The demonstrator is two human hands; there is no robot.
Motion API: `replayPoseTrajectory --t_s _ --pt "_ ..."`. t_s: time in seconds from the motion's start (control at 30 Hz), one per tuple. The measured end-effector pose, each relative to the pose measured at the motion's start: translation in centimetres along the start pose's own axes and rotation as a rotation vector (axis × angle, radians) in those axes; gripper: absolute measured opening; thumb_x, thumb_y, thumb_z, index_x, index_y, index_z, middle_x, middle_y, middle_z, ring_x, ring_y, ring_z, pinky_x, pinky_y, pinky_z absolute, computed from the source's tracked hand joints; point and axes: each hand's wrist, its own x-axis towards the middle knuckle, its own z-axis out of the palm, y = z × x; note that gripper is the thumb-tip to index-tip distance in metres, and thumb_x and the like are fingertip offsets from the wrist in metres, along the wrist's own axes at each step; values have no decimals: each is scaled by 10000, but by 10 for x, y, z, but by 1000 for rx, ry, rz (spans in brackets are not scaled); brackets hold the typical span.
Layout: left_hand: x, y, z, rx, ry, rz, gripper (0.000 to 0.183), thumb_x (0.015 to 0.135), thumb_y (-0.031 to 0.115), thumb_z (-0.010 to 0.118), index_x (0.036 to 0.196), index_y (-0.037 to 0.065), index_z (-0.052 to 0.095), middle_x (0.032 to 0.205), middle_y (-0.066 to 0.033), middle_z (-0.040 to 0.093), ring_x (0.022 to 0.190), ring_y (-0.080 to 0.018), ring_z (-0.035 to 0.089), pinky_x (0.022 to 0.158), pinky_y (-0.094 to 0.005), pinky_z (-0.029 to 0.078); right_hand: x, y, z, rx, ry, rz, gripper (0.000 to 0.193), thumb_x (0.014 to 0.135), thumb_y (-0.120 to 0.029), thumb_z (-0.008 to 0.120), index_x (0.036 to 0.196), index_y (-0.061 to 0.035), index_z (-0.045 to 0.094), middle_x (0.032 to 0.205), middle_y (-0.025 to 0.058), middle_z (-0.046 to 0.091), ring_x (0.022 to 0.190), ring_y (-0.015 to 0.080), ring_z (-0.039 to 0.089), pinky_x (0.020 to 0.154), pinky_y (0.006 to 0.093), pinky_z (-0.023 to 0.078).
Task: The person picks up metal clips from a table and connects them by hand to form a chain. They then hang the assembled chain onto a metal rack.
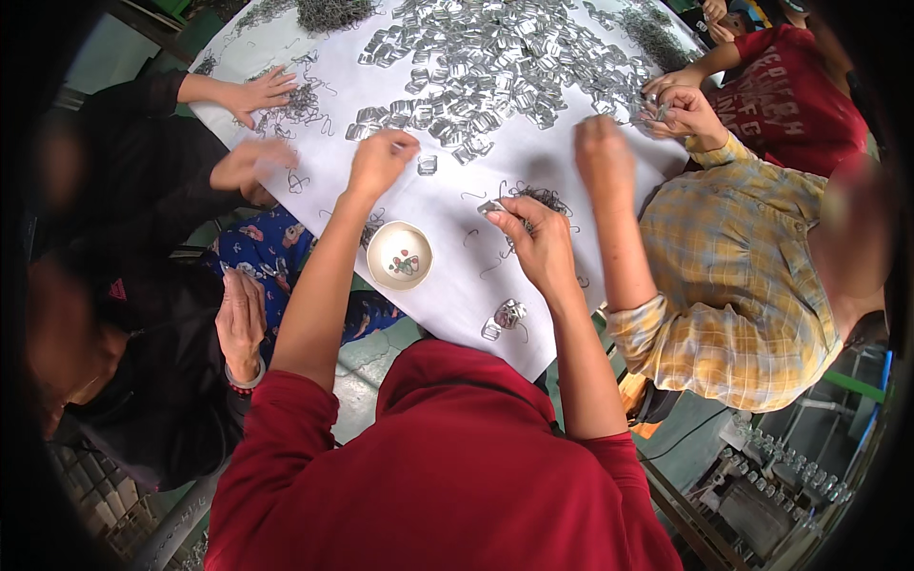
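Over the white table, my right hand [543, 246] pinches a small silver metal buckle [491, 206] between thumb and fingertips. My left hand [381, 164] is closed, fingers bent together; what it holds, if anything, is hidden. A single buckle [427, 166] lies on the table just right of its fingertips. Beyond both hands spreads a large heap of similar buckles [486, 71]. Thin bent wire pieces [543, 198] lie tangled behind my right hand. Closer to me, a few buckles [509, 312] form a small cluster near the table's edge.
A round cream bowl [400, 256], patterned inside, stands between my forearms. Co-workers sit close on both sides; a hand [605, 152] at right reaches over the white table [447, 309]. More wire pieces [333, 11] are heaped at the far side. A buckle-filled rack [781, 476] stands lower right.
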Motion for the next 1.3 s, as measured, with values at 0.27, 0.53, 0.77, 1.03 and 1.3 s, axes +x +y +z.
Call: replayPoseTrajectory --t_s 0.27,0.53,0.77,1.03,1.3 --pt "4 -8 32 539 -180 319 317 768 197 692 1031 42 606 970 -128 604 849 -295 621 768 -361 509 -14 20 -8 49 -22 51 228 803 -193 668 906 10 675 838 158 651 724 287 618 669 354 463" --pt "-41 88 10 -834 -364 -252 199 867 171 623 992 17 644 929 -75 659 769 -157 648 703 -281 523 -15 14 -5 249 -248 -47 231 805 -202 673 915 1 678 823 135 657 728 240 600 688 337 458" --pt "-73 117 -12 -861 -373 -213 182 858 158 631 963 14 665 896 -35 654 811 -87 588 712 -236 490 -12 5 -6 395 -266 -9 243 805 -215 687 931 -8 681 805 86 668 736 140 584 710 290 454" --pt "-76 119 -22 -769 -260 -50 157 852 134 634 956 23 674 844 12 638 777 -55 535 729 -210 423 2 11 -11 465 -385 57 228 805 -174 689 972 -19 678 865 53 678 806 101 590 756 268 463" --pt "-61 106 -31 -683 -20 61 151 842 86 643 969 8 666 895 -9 627 833 -72 545 746 -201 426 -8 78 11 -155 -196 4 180 737 -103 682 917 -90 673 905 105 637 794 258 618 720 339 490"
